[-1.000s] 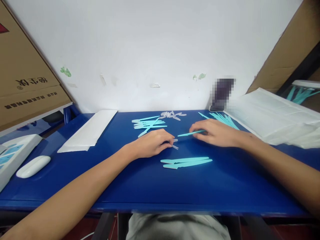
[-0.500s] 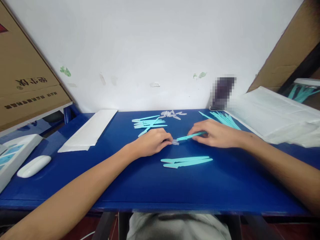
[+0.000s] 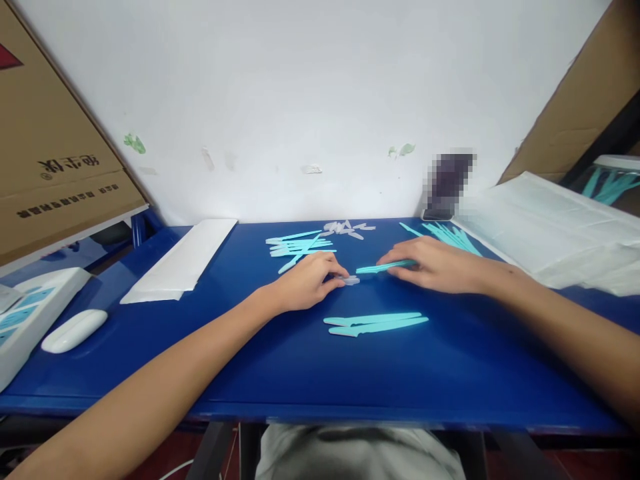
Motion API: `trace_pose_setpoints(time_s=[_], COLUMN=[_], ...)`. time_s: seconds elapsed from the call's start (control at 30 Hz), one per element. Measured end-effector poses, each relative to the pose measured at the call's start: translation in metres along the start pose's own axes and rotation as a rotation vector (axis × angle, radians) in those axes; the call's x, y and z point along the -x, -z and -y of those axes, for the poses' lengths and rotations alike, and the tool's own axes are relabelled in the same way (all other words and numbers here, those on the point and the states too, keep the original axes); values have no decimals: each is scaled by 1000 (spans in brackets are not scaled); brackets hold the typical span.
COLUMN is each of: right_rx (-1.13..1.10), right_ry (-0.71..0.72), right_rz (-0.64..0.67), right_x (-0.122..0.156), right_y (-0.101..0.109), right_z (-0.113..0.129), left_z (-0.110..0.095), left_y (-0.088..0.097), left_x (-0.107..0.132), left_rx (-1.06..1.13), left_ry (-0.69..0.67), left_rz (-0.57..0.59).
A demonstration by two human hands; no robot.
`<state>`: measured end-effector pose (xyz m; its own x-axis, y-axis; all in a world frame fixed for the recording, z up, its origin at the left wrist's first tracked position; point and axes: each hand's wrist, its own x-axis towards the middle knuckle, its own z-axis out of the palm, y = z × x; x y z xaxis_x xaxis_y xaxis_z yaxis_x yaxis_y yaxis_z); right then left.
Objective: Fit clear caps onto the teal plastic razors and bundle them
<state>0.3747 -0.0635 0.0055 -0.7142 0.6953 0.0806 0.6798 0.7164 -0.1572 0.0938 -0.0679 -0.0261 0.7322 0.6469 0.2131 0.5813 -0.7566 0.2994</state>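
My left hand [image 3: 307, 281] rests on the blue table [image 3: 280, 360], its fingers pinched on a small clear plastic cap [image 3: 350, 281]. My right hand [image 3: 431, 264] grips a thin turquoise plastic stick [image 3: 381, 269] whose tip points left at the cap. The stick's tip and the cap almost touch. Two capped turquoise sticks [image 3: 376, 323] lie side by side just in front of my hands.
A loose heap of turquoise sticks [image 3: 299, 244] and some clear caps [image 3: 347, 229] lie behind my left hand. More sticks [image 3: 450, 237] lie behind my right hand. White packets [image 3: 550, 227] at right, a flat white packet [image 3: 183, 260], a white mouse [image 3: 74, 330], cardboard boxes [image 3: 55, 173].
My two hands have drawn together: the stick's tip moved left towards the cap in my left hand. The view shifted slightly.
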Motion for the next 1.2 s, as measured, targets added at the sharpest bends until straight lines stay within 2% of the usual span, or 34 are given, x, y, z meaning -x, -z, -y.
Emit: trace_pose_setpoints(time_s=[0.17,0.57,0.83,1.2], right_rx=[11,70,50,52], right_ry=[2,23,26,57], right_rz=[1,8,35,37], right_x=[1,1,-3,-3], right_y=[0,-1,-8,-11], right_z=[-2,2,7,8], left_z=[0,6,5,15], left_y=[-1,-2,-2,1], left_x=[-2,-1,-2,3], left_rx=[-51,-131,-139,-94], left_ry=[18,-48,-79,-144], left_rz=[14,11,-46,-98])
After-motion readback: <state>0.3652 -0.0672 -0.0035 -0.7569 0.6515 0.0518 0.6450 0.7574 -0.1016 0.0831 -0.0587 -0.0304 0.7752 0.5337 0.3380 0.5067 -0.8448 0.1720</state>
